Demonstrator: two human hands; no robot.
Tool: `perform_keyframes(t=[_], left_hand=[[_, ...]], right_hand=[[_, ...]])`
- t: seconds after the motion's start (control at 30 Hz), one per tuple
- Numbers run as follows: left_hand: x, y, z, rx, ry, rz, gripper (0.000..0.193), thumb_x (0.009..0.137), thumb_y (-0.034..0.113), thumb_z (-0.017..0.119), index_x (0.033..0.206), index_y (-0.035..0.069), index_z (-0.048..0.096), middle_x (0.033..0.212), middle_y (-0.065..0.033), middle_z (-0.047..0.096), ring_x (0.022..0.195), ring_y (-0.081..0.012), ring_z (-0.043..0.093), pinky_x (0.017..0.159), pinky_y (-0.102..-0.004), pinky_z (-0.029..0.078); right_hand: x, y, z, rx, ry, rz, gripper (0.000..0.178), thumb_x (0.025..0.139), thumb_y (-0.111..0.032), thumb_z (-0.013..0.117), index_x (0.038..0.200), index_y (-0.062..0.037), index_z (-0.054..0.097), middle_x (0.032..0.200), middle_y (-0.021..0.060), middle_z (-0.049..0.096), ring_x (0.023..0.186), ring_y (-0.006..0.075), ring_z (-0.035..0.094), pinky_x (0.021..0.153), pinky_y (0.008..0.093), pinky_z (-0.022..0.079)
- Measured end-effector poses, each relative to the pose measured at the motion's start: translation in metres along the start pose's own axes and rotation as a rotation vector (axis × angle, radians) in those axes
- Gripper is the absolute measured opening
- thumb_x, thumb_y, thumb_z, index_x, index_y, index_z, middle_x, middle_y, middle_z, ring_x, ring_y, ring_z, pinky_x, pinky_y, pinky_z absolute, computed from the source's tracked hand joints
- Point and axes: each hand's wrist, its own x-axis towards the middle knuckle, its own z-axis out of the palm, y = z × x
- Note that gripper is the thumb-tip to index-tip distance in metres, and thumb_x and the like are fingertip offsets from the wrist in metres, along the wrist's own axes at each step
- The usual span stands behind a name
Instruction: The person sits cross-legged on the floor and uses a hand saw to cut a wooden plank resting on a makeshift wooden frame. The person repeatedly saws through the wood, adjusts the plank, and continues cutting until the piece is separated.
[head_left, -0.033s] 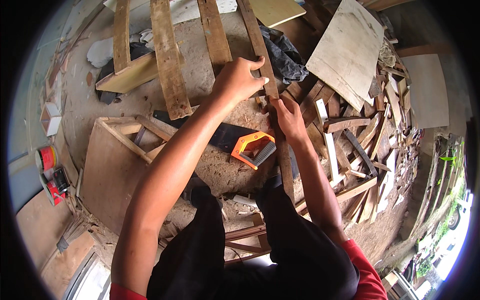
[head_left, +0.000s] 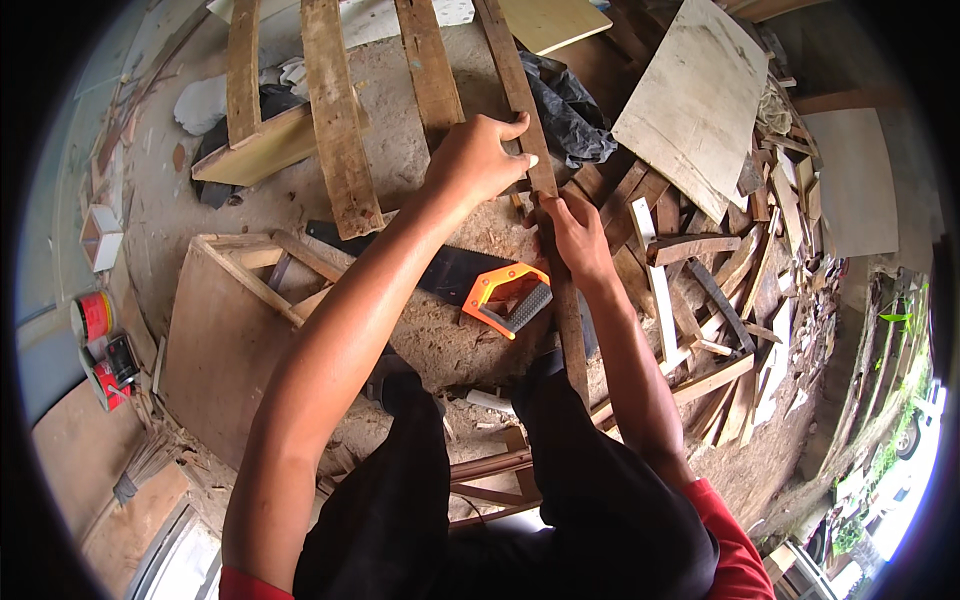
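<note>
A long, narrow wooden strip (head_left: 571,330) runs from the top of the view down toward my knees. My left hand (head_left: 478,158) is closed around its middle, with thumb and forefinger along its face. Just below, my right hand (head_left: 577,235) grips the same strip, thumb up near its edge; its other fingers are mostly hidden behind the wood. On the dusty ground beneath my left forearm lies a handsaw (head_left: 450,272) with a black blade and an orange and grey handle; the forearm covers part of the blade.
Several wooden slats (head_left: 335,120) stretch away at the far left. A box-like wooden frame (head_left: 225,330) stands left, near a red and yellow can (head_left: 93,316). Scrap wood (head_left: 700,290) piles up right, below a pale board (head_left: 690,105). A black plastic bag (head_left: 565,110) lies beyond my hands.
</note>
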Motion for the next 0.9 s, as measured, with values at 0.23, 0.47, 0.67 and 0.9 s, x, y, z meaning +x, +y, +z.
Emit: perform_keyframes(t=[0.23, 0.47, 0.67, 0.9], left_hand=[[0.003, 0.000, 0.001, -0.013, 0.013, -0.006, 0.053, 0.084, 0.030, 0.076, 0.135, 0.017, 0.064, 0.055, -0.0103, 0.066, 0.049, -0.0169, 0.066, 0.058, -0.0341, 0.055], [0.003, 0.006, -0.006, 0.002, -0.060, -0.024, 0.060, 0.089, 0.023, 0.075, 0.145, 0.014, 0.054, 0.086, -0.0105, 0.076, 0.066, -0.0080, 0.068, 0.048, -0.0259, 0.053], [-0.009, -0.006, -0.012, -0.068, -0.127, 0.096, 0.063, 0.092, 0.027, 0.073, 0.149, 0.018, 0.049, 0.101, -0.0081, 0.074, 0.077, -0.0093, 0.068, 0.059, -0.0257, 0.053], [-0.058, 0.012, -0.021, -0.065, 0.108, 0.208, 0.047, 0.091, 0.020, 0.073, 0.136, 0.009, 0.063, 0.102, -0.0078, 0.069, 0.080, -0.0140, 0.064, 0.075, -0.0299, 0.051]], right_hand=[[0.004, 0.000, 0.001, 0.040, 0.011, 0.021, 0.034, 0.100, -0.030, 0.053, 0.100, 0.0023, 0.063, 0.075, 0.0061, 0.067, 0.056, 0.0123, 0.059, 0.053, 0.0288, 0.046], [0.007, -0.001, 0.003, -0.010, 0.054, -0.028, 0.032, 0.099, -0.030, 0.054, 0.094, 0.0004, 0.064, 0.072, 0.0040, 0.063, 0.057, 0.0114, 0.057, 0.053, 0.0294, 0.045], [-0.001, 0.007, -0.002, -0.089, 0.069, -0.124, 0.031, 0.100, -0.028, 0.055, 0.096, 0.0014, 0.063, 0.073, 0.0035, 0.061, 0.060, 0.0096, 0.055, 0.054, 0.0288, 0.043], [-0.031, -0.007, -0.012, -0.162, 0.013, -0.224, 0.034, 0.096, -0.031, 0.060, 0.091, 0.0027, 0.060, 0.069, 0.0056, 0.059, 0.062, 0.0106, 0.053, 0.057, 0.0310, 0.043]])
